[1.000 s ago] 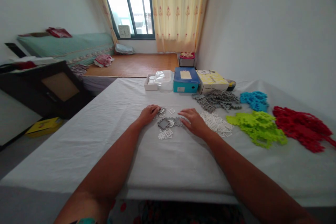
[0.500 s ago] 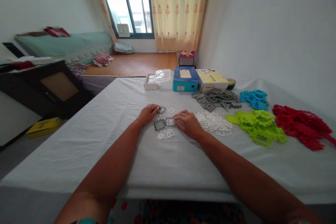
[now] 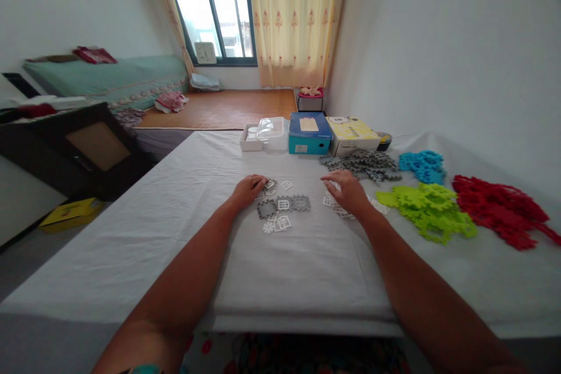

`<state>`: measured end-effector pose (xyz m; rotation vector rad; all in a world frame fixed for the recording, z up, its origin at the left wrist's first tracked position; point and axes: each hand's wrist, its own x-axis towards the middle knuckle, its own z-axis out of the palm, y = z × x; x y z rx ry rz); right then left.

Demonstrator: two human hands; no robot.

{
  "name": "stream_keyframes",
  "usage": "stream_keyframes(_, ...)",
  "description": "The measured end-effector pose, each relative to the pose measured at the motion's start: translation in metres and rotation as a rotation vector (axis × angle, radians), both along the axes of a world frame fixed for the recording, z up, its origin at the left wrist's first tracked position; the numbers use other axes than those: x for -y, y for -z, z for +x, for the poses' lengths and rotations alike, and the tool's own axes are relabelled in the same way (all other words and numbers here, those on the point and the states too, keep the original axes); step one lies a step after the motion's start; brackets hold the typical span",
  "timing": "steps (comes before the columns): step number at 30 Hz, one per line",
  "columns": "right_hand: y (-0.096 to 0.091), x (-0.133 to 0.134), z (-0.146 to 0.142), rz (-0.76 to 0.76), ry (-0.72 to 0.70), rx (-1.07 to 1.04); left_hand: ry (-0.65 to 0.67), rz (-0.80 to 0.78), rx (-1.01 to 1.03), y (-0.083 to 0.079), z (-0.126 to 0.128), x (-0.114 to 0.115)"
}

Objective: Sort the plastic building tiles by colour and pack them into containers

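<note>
A short row of joined grey puzzle tiles (image 3: 284,205) lies on the white tablecloth (image 3: 175,210) in front of me, with a few loose white tiles (image 3: 280,224) just below it. My left hand (image 3: 249,189) rests on the cloth at the row's left end, fingers curled over some small tiles. My right hand (image 3: 346,190) lies palm down over the heap of white tiles (image 3: 350,205), fingers spread, nothing gripped that I can see.
Heaps of grey tiles (image 3: 363,165), blue tiles (image 3: 423,165), green tiles (image 3: 425,208) and red tiles (image 3: 504,209) lie to the right. A clear container (image 3: 274,131), a blue box (image 3: 309,132) and a yellow box (image 3: 353,134) stand along the far edge. A dark cabinet (image 3: 74,152) is left.
My right hand has left the grey row and moved right onto the white tile heap. The grey row now lies uncovered. My left hand has stayed put.
</note>
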<state>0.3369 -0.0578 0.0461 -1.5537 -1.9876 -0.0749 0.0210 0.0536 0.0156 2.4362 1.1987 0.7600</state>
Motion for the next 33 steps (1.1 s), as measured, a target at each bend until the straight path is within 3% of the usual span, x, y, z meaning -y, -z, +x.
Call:
stream_keyframes(3,0.011,0.003,-0.045,-0.009,-0.253,0.048,0.0,0.006,0.001,0.0,0.0,0.0)
stream_keyframes(8,0.025,0.006,-0.09,-0.094,-0.336,0.229,0.0,0.027,-0.019,-0.001,0.0,0.001)
stream_keyframes(14,0.017,0.012,-0.093,-0.14,-0.341,0.239,0.02,0.04,-0.014,0.0,0.0,-0.001)
stream_keyframes(20,0.01,0.018,-0.094,-0.254,-0.291,0.091,-0.007,0.026,-0.007,0.002,0.0,-0.001)
stream_keyframes(28,0.01,0.018,-0.096,-0.23,-0.188,0.181,-0.021,0.005,-0.012,0.0,0.001,0.0)
stream_keyframes(33,0.012,0.014,-0.094,-0.261,-0.231,0.123,-0.007,0.009,-0.023,0.003,-0.001,-0.003)
